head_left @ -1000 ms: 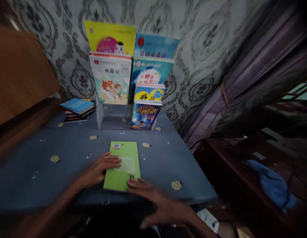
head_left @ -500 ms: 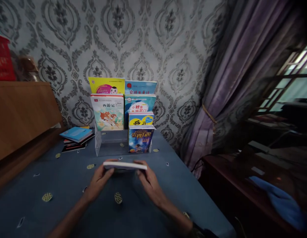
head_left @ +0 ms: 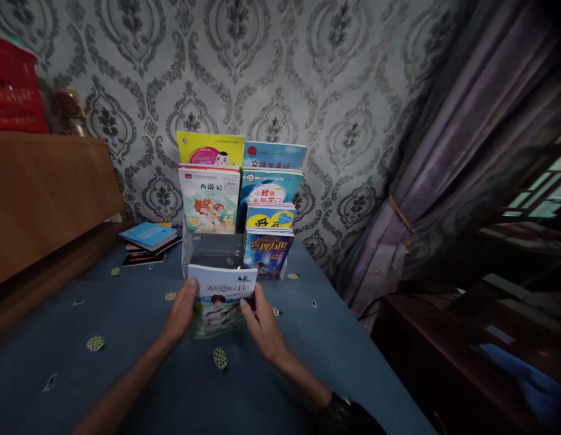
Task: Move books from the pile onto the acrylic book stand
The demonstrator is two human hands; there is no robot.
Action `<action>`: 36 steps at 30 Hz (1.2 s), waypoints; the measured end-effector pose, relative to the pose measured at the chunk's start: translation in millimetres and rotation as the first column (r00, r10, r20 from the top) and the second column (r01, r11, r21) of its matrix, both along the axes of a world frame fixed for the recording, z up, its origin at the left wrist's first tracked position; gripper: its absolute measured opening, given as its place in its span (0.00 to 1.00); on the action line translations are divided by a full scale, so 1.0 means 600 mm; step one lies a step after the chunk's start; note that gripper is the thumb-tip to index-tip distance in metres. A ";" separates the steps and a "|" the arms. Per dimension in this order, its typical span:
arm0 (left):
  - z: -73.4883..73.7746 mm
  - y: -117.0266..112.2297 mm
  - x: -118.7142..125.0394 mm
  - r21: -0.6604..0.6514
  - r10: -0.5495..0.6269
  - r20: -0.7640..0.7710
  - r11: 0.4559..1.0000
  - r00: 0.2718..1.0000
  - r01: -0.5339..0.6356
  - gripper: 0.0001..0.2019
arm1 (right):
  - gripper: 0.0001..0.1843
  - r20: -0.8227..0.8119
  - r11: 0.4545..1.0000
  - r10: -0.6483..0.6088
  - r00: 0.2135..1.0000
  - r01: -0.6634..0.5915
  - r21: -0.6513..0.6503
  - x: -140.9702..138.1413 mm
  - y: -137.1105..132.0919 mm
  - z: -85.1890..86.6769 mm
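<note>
A thin book (head_left: pixel 217 313) with a pale top and a cartoon figure on its green cover is held upright between my two hands. My left hand (head_left: pixel 181 311) grips its left edge, the thumb on the front. Its right edge is in my right hand (head_left: pixel 262 320), thumb also on the cover. Just behind stands a clear tiered book rack (head_left: pixel 208 246) with several books. A white-covered book (head_left: pixel 211 202) leans in its left side, in front of a yellow book (head_left: pixel 210 148). On the right side, a dark blue book (head_left: pixel 268 251) is at the lowest tier.
A small pile of books (head_left: pixel 149 235) lies left of the rack on the blue tablecloth (head_left: pixel 139 338). A wooden cabinet (head_left: pixel 49 205) with a red basket (head_left: pixel 15 90) borders the left. A purple curtain (head_left: pixel 389 241) hangs on the right.
The book has turned from nearly edge-on to upright, so its front cover now shows. Both hands have tilted with it, and the view has shifted slightly left.
</note>
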State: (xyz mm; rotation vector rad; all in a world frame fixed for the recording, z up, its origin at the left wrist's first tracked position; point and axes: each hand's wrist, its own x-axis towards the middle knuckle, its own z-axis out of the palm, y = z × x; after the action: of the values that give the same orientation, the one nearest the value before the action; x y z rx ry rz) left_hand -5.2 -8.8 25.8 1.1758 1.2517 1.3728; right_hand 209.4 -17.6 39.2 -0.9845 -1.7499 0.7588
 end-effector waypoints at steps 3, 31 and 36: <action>0.013 -0.008 0.002 0.011 0.069 -0.060 0.998 0.996 -0.068 0.36 | 0.14 0.030 0.999 0.013 0.999 -0.012 -0.032 0.000 0.006 -0.014; 0.001 0.051 -0.069 0.117 -0.239 -0.507 0.933 0.828 0.341 0.34 | 0.14 0.051 0.996 -0.069 0.996 0.065 0.065 -0.032 0.066 -0.029; 0.117 0.113 -0.080 0.405 0.046 -0.545 0.889 0.837 0.215 0.24 | 0.11 0.016 0.929 -0.136 0.991 0.122 0.348 -0.052 0.119 0.085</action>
State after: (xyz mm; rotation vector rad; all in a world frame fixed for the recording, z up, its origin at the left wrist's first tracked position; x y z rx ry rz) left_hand -53.3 59.3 95.7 2.0403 1.2598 1.3456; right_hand 178.2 53.8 90.2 -0.8662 -1.7578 0.3307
